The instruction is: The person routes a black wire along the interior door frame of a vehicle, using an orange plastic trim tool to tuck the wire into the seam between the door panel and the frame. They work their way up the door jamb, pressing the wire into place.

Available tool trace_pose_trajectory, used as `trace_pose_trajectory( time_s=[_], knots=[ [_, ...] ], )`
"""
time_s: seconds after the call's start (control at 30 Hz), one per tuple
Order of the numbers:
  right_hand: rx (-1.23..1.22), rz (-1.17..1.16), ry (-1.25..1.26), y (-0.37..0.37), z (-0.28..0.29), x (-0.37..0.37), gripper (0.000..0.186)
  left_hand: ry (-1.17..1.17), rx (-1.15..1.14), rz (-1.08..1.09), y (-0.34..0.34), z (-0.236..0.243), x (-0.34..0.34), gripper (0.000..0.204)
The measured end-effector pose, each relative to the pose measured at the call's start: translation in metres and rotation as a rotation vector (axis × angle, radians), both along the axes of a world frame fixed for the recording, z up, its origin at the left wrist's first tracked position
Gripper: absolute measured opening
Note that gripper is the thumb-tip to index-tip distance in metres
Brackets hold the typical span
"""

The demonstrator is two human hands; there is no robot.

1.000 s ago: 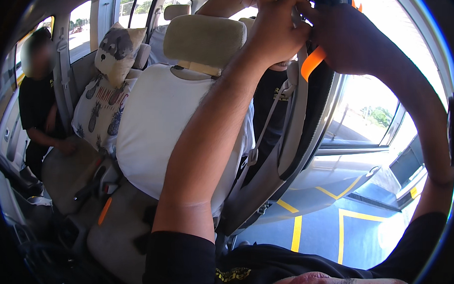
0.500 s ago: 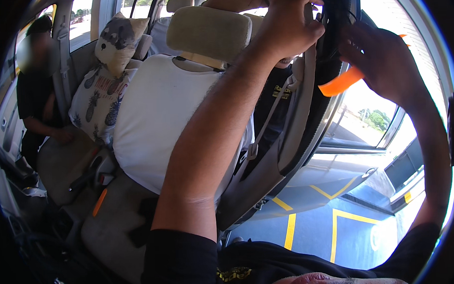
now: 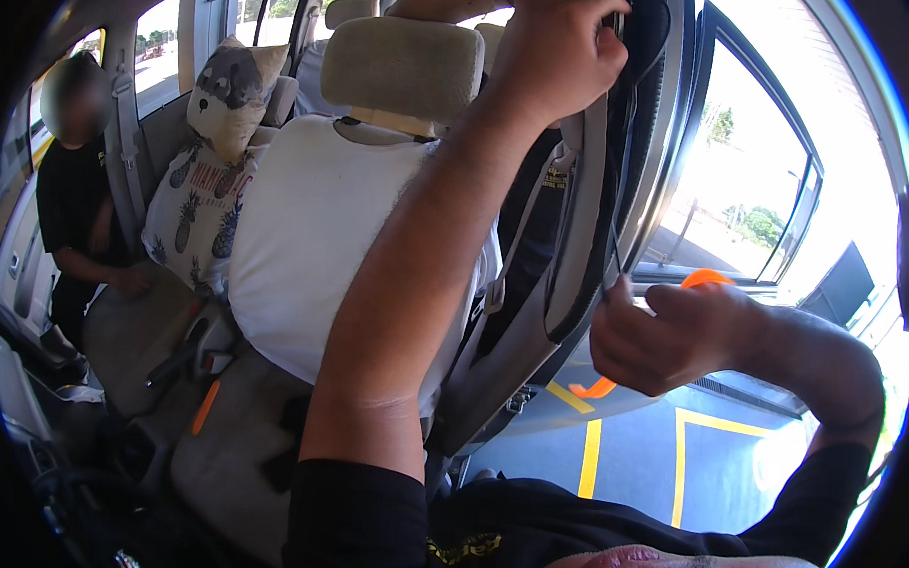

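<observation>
High on the door pillar, my left hand (image 3: 562,55) has its fingers curled at the top of the grey pillar trim (image 3: 584,219); what lies between finger and thumb is hidden. Lower down, beside the door opening, my right hand (image 3: 667,339) is closed. Its fingertips pinch a thin black cable (image 3: 620,203) that runs down along the pillar edge. An orange plastic pry tool (image 3: 708,276) is also held in that hand, one end showing above it and the other below. A seat belt (image 3: 518,247) hangs beside the pillar trim.
A front seat with a white cover (image 3: 323,239) and beige headrest (image 3: 402,70) fills the middle. Another orange tool (image 3: 206,408) lies on the seat cushion. Someone in black (image 3: 76,207) is at the far door. Another person's arm (image 3: 450,1) shows behind the headrest. An open door (image 3: 740,154) stands right.
My right hand has come down from the pillar's top, bringing the orange pry tool and drawing the black cable along the pillar. My left hand stays high, shifted only slightly.
</observation>
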State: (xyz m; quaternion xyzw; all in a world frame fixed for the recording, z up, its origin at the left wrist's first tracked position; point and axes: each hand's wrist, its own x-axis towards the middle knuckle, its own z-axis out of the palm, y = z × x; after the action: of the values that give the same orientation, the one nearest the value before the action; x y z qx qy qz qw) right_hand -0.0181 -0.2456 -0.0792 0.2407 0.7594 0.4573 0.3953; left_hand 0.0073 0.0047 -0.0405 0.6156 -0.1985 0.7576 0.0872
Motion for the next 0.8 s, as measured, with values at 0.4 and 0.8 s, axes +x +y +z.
trace_pose_trajectory(
  time_s=[0.4,0.8],
  knots=[
    [-0.121,0.065,0.258,-0.001,-0.024,0.013,0.023,0.828,-0.546,-0.509,-0.058,-0.077,-0.062,0.031],
    [0.326,-0.125,1.085,-0.015,-0.003,0.008,0.028,0.470,-0.744,-1.118,-0.099,-0.174,-0.096,0.020]
  ],
)
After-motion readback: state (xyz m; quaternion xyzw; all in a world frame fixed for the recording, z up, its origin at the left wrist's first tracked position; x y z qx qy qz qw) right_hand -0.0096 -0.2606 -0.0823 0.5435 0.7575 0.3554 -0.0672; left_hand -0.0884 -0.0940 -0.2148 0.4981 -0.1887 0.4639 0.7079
